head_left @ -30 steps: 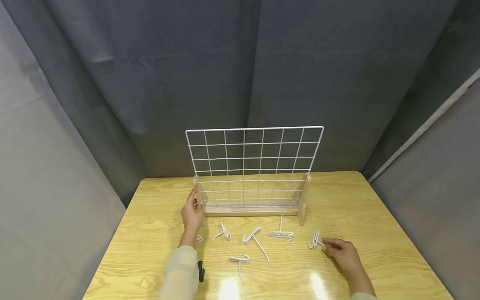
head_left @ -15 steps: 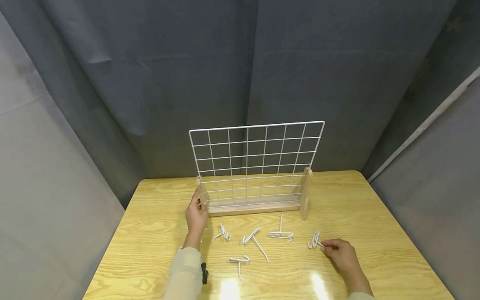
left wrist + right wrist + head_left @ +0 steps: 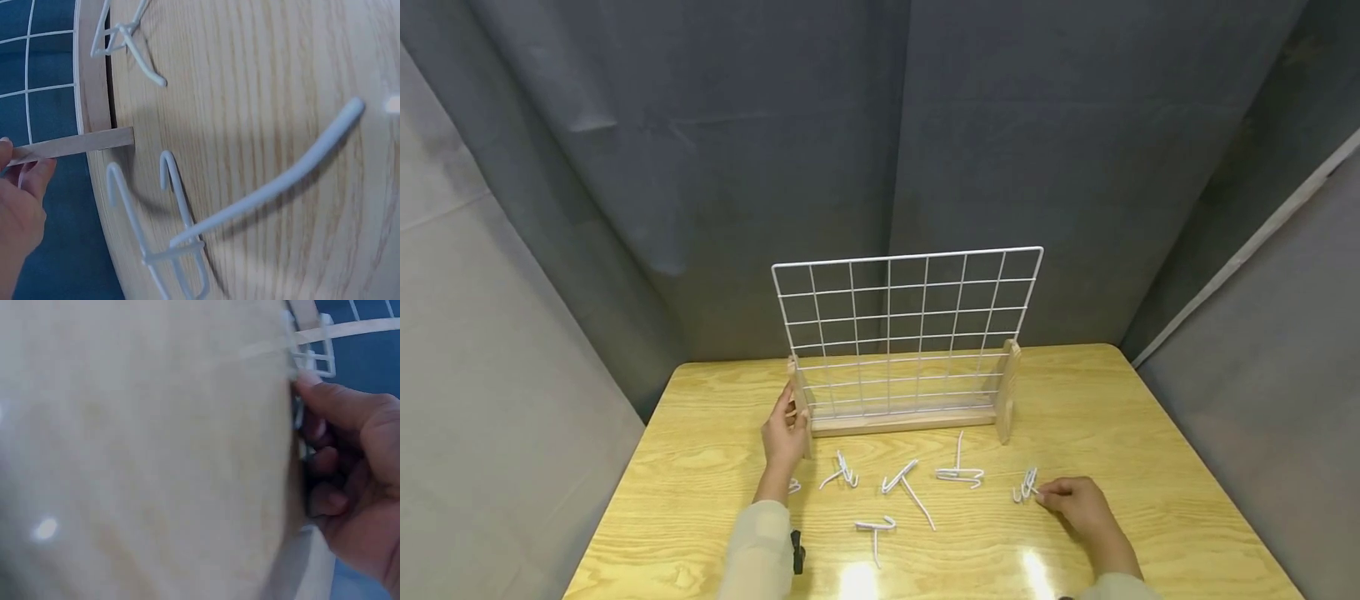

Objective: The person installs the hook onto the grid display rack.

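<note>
Across the wooden table [image 3: 1165, 475], the left hand [image 3: 784, 437] grips a rack [image 3: 902, 423]; the right hand [image 3: 1081, 505] pinches a hook [image 3: 1027, 483].

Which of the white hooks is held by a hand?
The rightmost hook in the head view: the right hand pinches it; neither hand holds any other.

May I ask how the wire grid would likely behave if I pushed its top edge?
The wire grid probably feels stiff, with straight rods crossing at regular intervals. It looks light for its size, being mostly open gaps. It might tip, since it rises high above its wooden stand.
</note>
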